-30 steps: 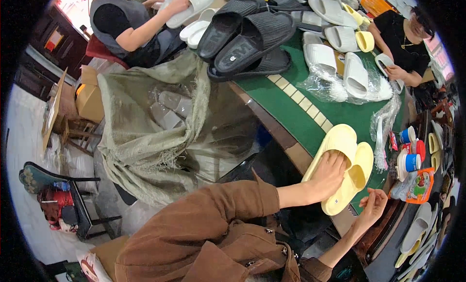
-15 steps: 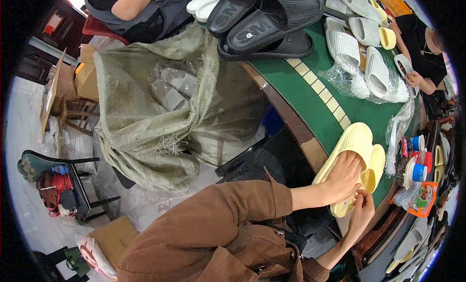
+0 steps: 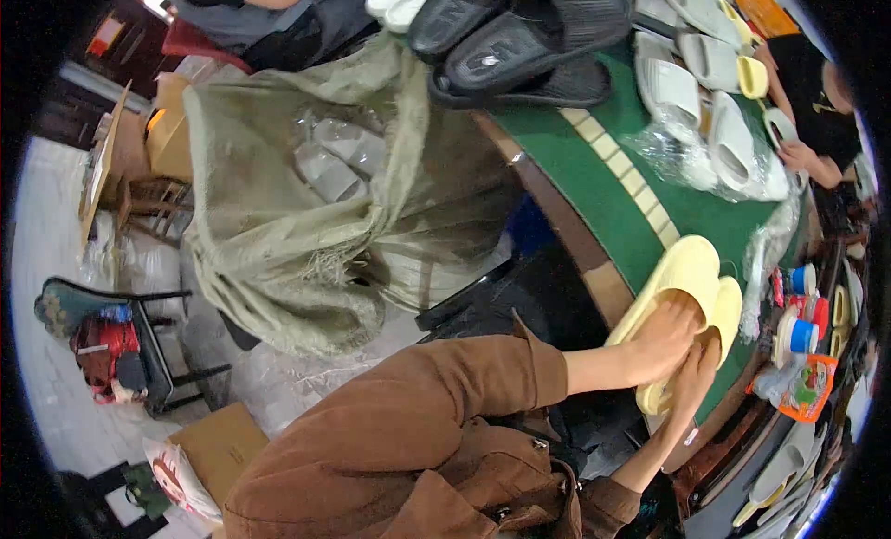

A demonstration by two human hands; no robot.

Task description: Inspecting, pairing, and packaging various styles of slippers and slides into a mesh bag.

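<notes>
A pair of pale yellow slide slippers lies at the green table's near edge, toes pointing away. My left hand (image 3: 666, 339) grips the left yellow slipper (image 3: 691, 260), its fingers reaching in under the wide strap, where the tips are hidden. Close beside it, my right hand (image 3: 694, 376) holds the right yellow slipper (image 3: 730, 305) with its fingers at the strap opening. The hands nearly touch, and the right fingertips are partly hidden and a little blurred. Both slippers lie side by side with their heel ends under my hands.
Large black slides (image 3: 520, 51) are stacked at the table's far edge. Grey-white slides (image 3: 733, 144) in clear plastic lie far right, near another person's hand (image 3: 800, 156). An open woven sack (image 3: 232, 186) with wrapped slippers stands left. Cups (image 3: 796, 337) stand at right.
My right hand has gone from a pinch beside the left slipper to the right slipper's opening. My left hand stays in its slipper. The whole view has shifted slightly.
</notes>
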